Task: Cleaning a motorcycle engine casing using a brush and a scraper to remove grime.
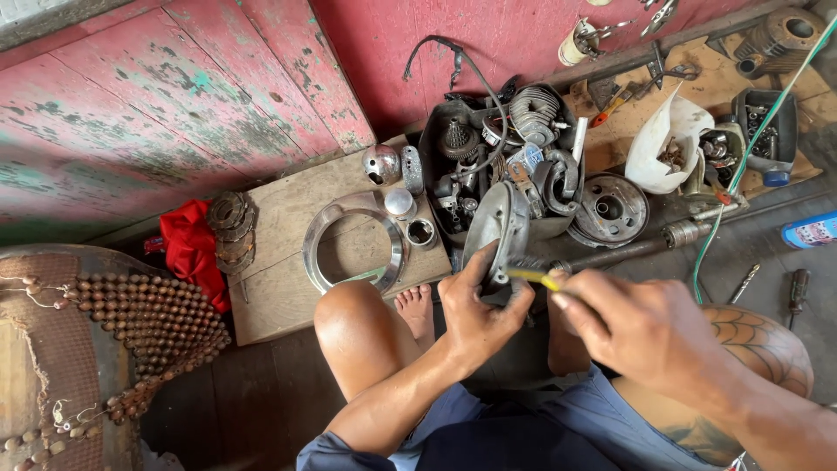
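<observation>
Person sits low, bare knees up, blue shorts, camera looks down between the legs. Left hand (478, 307) grips the near edge of a grey metal cover (497, 228), fingers wrapped around its rim and thumb pressed on the face, holding it tilted up on edge just past the knees, probably so the inner side faces the tool. Right hand (641, 330) holds a small brush with a yellow handle (534, 276), fingers pinched together on the handle, bristle end touching the cover near the left thumb. A bare foot (417, 307) rests on the near edge of a wooden board (279, 288) that lies flat on the floor and serves as a low worktop.

On the board, left of the cover: a chrome ring (353, 244) lying flat, two small round chrome caps beside it, a shiny dome farther back. A stack of sprockets (230, 228) sits at the board's left edge, touching a red cloth (190, 249). Near left is a wooden bead seat mat (144, 336).

Just behind the cover is a black tray (488, 157) heaped with engine parts and a loose cable, kept within reach. To its right a round drum plate (610, 209), then a white plastic bag (667, 139) of small parts, and a dark box of bolts. A green cord (741, 166) runs across the right. Far side is a peeling red wall (174, 96).
</observation>
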